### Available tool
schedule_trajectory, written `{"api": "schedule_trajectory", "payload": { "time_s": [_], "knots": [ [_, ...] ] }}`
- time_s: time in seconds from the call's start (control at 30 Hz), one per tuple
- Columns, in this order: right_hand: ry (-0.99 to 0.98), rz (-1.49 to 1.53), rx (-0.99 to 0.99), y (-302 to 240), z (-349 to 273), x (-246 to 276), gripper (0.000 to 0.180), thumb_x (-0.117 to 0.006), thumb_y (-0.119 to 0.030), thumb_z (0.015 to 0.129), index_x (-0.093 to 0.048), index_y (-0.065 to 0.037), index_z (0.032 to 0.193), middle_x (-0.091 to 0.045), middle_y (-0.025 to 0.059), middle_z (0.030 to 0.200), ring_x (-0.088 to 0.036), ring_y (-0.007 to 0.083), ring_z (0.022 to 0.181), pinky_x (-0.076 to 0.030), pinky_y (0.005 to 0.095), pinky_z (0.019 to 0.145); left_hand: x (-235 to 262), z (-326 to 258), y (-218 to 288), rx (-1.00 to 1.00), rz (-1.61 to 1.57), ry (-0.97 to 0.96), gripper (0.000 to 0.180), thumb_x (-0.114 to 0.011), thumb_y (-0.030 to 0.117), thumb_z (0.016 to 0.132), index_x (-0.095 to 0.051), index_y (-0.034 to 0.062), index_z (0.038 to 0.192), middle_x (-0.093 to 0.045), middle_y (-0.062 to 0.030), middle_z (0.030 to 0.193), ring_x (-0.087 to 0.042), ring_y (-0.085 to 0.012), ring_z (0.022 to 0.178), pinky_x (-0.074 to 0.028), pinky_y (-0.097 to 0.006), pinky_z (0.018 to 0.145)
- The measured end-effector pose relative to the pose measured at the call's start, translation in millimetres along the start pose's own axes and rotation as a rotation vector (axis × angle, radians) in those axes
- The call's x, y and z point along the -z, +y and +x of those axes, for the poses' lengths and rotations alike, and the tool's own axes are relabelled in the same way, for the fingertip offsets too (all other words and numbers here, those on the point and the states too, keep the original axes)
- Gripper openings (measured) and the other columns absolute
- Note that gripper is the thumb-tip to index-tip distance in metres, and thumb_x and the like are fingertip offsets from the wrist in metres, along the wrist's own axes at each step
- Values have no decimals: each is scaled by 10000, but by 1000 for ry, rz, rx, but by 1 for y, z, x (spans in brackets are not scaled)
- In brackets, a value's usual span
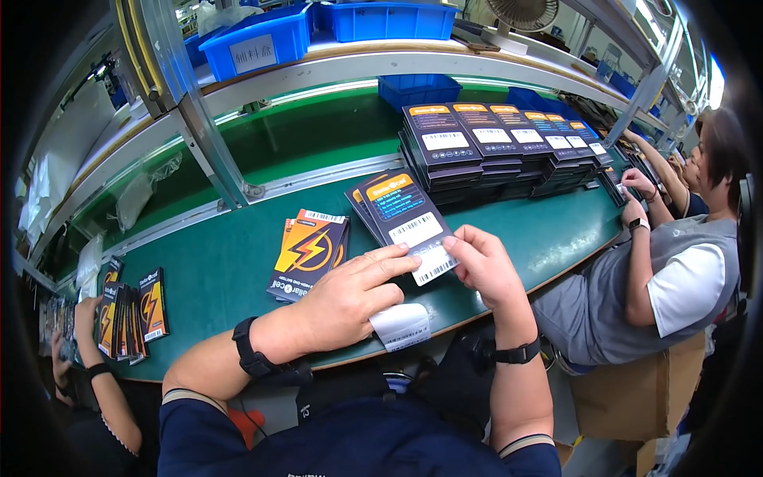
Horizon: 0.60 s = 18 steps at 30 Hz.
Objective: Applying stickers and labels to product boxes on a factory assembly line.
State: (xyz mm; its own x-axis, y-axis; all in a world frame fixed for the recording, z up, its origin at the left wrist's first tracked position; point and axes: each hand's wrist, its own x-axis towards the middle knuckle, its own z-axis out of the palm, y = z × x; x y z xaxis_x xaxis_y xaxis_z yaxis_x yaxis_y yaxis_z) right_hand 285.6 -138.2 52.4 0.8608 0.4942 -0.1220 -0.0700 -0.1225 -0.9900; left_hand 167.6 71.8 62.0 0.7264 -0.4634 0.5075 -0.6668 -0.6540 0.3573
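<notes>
A dark flat battery box (393, 195) with an orange band lies on a small stack, printed side up. A white barcode label (434, 265) sits at its near end. My right hand (485, 266) pinches the label's right edge between thumb and forefinger. From the left, my left hand (350, 298) reaches over with its forefingers touching the box beside the label. A white strip of labels (400, 324) hangs from under my left hand, held by its curled lower fingers. Just left of that stack, orange-and-black battery boxes (306, 250) lie in another small pile.
Tall stacks of dark boxes (501, 147) stand at the back right. Several orange-and-black boxes (131, 314) lean together at the left, near another person's hand (86, 314). A co-worker (668, 262) sits at the right. Blue bins (266, 44) line the shelf above the green table (214, 262).
</notes>
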Motion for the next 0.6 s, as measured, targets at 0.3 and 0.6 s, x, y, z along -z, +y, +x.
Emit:
{"api": "schedule_trajectory", "payload": {
  "time_s": [0.3, 0.6],
  "knots": [
    [-228, 183, 204, -22, -61, -2, 357, -533, -361, 1001, -588, -64, 810, -516, -29, 604, -419, 25, 486, -303, 186, 442, 25, -3, 9, -181, 421, 234, 226, -730, 109, 666, -740, 93, 891, -606, -128, 1314, -611, -303, 1139, -508, -459, 910],
    [-299, 43, 681, -26, -54, -15, 513, -770, -180, 857, -614, -3, 1312, -634, 87, 1158, -599, 164, 1036, -469, 300, 914, 15, -10, 38, 170, -566, 55, 225, -827, 119, 778, -772, 90, 995, -681, -133, 1135, -693, -264, 1006, -551, -314, 860]
  ]
}}
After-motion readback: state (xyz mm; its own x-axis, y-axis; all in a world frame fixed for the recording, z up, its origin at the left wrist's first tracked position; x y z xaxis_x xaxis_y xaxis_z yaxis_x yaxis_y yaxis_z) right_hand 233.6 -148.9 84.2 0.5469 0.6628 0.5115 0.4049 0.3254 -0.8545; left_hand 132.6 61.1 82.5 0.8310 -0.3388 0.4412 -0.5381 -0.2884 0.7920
